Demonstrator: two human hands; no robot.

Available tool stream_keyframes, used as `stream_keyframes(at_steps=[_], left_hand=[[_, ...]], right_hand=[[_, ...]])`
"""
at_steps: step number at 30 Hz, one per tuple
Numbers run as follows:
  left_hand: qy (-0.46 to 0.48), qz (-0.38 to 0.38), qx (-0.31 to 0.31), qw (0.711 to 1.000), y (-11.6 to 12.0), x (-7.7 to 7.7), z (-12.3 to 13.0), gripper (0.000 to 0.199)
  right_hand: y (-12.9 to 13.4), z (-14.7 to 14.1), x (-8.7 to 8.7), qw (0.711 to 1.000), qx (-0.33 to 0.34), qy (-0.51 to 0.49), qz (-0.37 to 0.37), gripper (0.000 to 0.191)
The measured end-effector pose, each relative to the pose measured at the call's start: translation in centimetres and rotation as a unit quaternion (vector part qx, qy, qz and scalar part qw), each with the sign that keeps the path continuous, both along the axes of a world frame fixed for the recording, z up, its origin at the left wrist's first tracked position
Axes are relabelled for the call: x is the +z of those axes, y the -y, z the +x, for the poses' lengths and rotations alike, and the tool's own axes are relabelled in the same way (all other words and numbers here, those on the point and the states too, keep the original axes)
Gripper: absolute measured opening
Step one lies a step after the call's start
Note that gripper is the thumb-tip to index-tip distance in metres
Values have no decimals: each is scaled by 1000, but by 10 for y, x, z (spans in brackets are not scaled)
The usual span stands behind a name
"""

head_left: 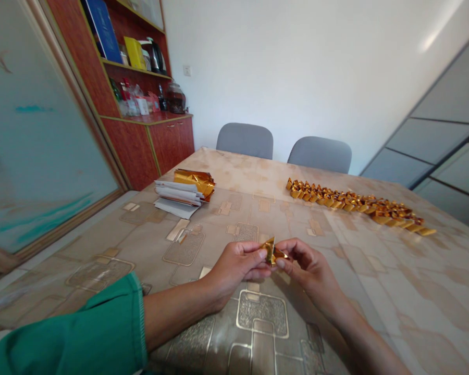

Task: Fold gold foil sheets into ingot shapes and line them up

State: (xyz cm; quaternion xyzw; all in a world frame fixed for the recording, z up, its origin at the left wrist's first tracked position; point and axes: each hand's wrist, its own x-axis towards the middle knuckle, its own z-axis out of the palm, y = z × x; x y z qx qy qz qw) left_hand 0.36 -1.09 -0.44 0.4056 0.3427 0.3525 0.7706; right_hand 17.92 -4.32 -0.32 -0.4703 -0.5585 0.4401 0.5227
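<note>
Both of my hands meet above the middle of the table's near side. My left hand [234, 265] and my right hand [307, 265] pinch a small folded piece of gold foil paper [271, 251] between their fingertips. Its exact folds are partly hidden by my fingers. A long double row of folded gold foil pieces [355, 204] lies to the far right of my hands. A stack of white paper sheets [177, 198] lies at the far left, with a bundle of gold foil sheets [195, 182] on top of it.
The table has a glossy patterned beige cover [414, 291]. Two grey chairs [244, 140] stand beyond its far edge. A red wooden cabinet [168, 146] with cluttered shelves stands at the back left, and a green sleeve covers my left forearm.
</note>
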Motion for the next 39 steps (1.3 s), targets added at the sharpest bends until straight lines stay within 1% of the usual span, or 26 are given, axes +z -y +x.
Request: stream_keyframes(at_steps=[4,8,11,15,19,22,25,32,35,39], left_hand=[[-7,2,9,1000,-1,-2,0,32],[-15,8,6,1000,-1,-3,1,27],[-16,1,4,1000,-1,-3,1,24],[9,-32,13,999,-2,-3,1,26],[39,-55,41,997,-2,-1,1,26],[55,-43,44,997,-2,1,1,27],[59,-23,37,997,-1,2,1,28],[8,20,24,999,2,3,2,29],[2,35,26,999,3,3,3,26],[20,43,33,998,4,3,3,25]], right_hand=[[1,-1,2,999,-5,37,18,13],[1,-2,0,998,-5,52,28,10],[0,-1,-3,1000,7,25,5,14],[-1,2,-3,998,24,-39,-38,26],[-1,5,3,998,32,-42,-40,24],[0,4,7,999,23,-13,-25,20],[0,2,8,1000,8,20,-2,24],[-3,1,-6,998,-9,63,2,25],[-4,-1,-10,998,-25,63,0,27],[-3,-4,-10,998,-50,42,-7,31]])
